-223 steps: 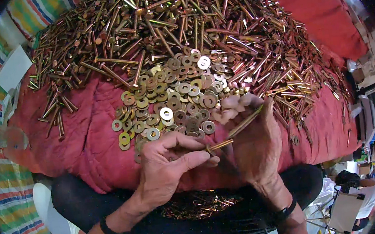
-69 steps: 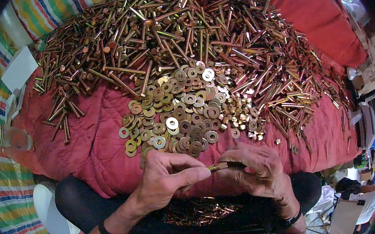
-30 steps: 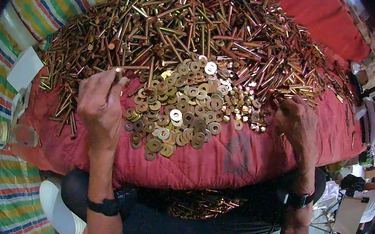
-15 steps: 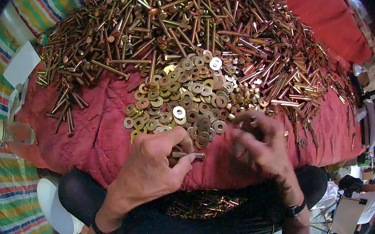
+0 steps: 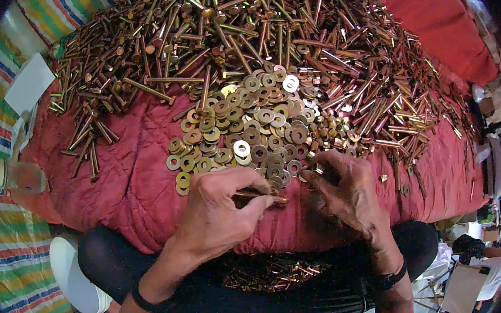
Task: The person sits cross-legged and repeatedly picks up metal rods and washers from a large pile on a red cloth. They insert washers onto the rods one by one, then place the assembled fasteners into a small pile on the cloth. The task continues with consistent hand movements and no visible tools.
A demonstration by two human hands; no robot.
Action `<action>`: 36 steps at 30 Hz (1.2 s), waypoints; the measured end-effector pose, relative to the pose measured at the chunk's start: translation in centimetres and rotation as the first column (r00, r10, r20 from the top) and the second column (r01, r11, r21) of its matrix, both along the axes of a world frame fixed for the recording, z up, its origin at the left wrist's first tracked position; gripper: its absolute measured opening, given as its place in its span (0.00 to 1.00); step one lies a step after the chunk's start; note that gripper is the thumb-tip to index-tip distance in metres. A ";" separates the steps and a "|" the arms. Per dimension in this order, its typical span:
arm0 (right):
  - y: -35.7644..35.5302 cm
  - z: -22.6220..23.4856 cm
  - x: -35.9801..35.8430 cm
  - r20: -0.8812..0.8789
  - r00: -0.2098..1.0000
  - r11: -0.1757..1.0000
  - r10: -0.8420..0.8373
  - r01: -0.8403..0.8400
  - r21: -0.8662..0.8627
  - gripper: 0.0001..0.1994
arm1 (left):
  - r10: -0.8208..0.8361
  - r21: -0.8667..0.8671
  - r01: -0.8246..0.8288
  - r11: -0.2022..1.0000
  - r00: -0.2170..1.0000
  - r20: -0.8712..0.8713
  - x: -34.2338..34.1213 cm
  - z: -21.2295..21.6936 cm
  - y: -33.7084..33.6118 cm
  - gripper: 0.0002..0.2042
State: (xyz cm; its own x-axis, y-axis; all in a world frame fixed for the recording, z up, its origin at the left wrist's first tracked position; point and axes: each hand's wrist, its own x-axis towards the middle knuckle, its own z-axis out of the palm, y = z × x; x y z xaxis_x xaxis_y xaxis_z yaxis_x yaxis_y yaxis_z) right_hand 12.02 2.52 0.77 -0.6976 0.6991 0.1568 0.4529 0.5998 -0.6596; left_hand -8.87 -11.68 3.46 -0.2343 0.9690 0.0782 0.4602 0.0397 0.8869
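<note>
My left hand (image 5: 223, 211) is closed in a pinch around a bolt (image 5: 279, 200). Its end pokes out past my thumb and points right; my fingers cover most of it. A short way to the right, my right hand (image 5: 346, 192) pinches a small brass-coloured piece (image 5: 319, 169), too covered to name surely. The hands are apart. Just beyond them lies a heap of flat washers (image 5: 242, 149), grey and yellowish. Small nuts (image 5: 336, 129) are scattered at that heap's right side.
Behind the washers rises a large pile of long bolts (image 5: 189, 40), with copper-coloured tubes (image 5: 379, 106) to the right. Everything rests on a red quilted cloth (image 5: 125, 188). More metal pieces (image 5: 275, 274) lie near my lap. A clear jar (image 5: 24, 177) sits at the left.
My right hand has moved slightly left and forward from the nuts and now pinches a small piece. My left hand has shifted a little right with the bolt.
</note>
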 end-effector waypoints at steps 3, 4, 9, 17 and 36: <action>0.1 -0.1 0.2 -0.002 1.000 1.000 0.015 -0.015 -0.021 0.11 | -0.016 0.090 0.017 0.996 1.000 -0.017 1.5 -0.6 0.8 0.10; 0.1 -0.1 0.3 -0.035 0.999 0.997 -0.004 0.001 -0.073 0.11 | -0.029 0.132 0.035 0.991 0.998 -0.048 1.9 -0.7 1.0 0.10; -0.8 -0.1 0.0 -0.044 0.986 0.911 -0.161 0.131 -0.391 0.09 | 0.009 0.034 -0.015 0.999 0.986 0.165 2.4 -0.9 1.3 0.09; -2.0 -0.7 -1.3 -0.136 0.986 0.983 -0.099 0.075 -0.169 0.07 | -0.014 0.022 0.003 1.000 0.849 0.528 2.7 -1.9 2.1 0.06; 0.5 0.5 0.8 -0.033 0.999 1.000 -0.021 0.021 -0.009 0.13 | 0.148 -0.277 0.061 0.959 0.724 0.674 0.9 -0.1 -0.4 0.12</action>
